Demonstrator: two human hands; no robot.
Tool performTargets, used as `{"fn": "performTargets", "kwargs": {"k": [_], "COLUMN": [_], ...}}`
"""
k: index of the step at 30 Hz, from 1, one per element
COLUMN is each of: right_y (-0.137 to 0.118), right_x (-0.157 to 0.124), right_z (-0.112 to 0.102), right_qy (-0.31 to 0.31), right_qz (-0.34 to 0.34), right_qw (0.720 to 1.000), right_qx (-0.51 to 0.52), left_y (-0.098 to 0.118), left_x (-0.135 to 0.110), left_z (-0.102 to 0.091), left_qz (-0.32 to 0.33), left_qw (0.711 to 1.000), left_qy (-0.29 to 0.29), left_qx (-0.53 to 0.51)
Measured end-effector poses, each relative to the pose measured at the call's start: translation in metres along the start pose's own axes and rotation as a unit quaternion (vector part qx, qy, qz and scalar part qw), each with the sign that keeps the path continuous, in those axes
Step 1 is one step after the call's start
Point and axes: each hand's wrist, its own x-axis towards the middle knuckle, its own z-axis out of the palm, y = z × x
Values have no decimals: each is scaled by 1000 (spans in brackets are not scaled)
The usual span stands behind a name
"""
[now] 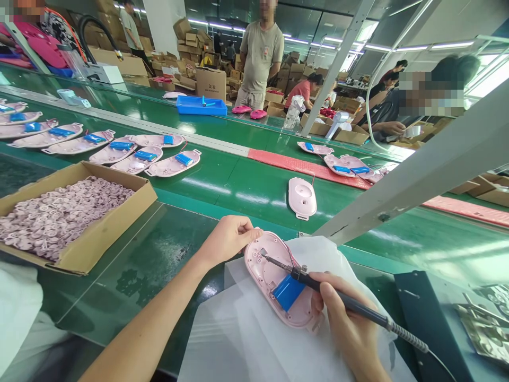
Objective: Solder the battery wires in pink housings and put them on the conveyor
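Observation:
A pink plastic shell lies hollow side up on a white sheet in front of me. Inside it sits a blue battery pack, and a thin dark wire runs along the upper right rim. My left hand pinches the shell's upper left edge between thumb and curled fingers. A soldering iron is in my right hand, held like a pen. Its tip reaches the small posts near the shell's upper end; whether it touches them I cannot tell.
A cardboard tray of small pink parts stands at left. Several pink shells with batteries line the green conveyor. One shell lies face down ahead. A slanted metal post and a dark box stand at right. Co-workers are beyond.

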Motion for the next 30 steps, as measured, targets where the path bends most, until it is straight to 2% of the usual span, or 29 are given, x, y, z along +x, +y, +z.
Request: {"fn": "performTargets", "kwargs": {"k": [8, 14, 19, 21, 23, 26, 28, 30], "right_y": [0, 4, 5, 6, 6, 6, 6, 6], "right_x": [-1, 1, 3, 4, 3, 2, 1, 1], "right_z": [1, -1, -2, -1, 1, 7, 12, 17], "right_qy": [18, 16, 37, 53, 67, 108, 150, 183], "right_qz": [-10, -18, -67, -104, -139, -168, -164, -146], "right_qw": [1000, 1000, 997, 993, 988, 978, 971, 966], "right_qx": [3, -18, -9, -6, 3, 53, 85, 107], "left_y": [-1, -9, -15, -15, -15, -14, -10, -2], "left_x": [0, 4, 6, 5, 3, 6, 14, 27], "left_z": [1, -2, -13, -22, -35, -51, -54, -49], "left_qz": [-3, -14, -52, -61, -54, -18, 6, 24], "left_qw": [1000, 999, 995, 995, 998, 989, 966, 950], "left_qy": [2, -27, -75, -69, -6, 150, 254, 297], "left_qx": [4, -10, -36, -35, -25, 0, 43, 94]}}
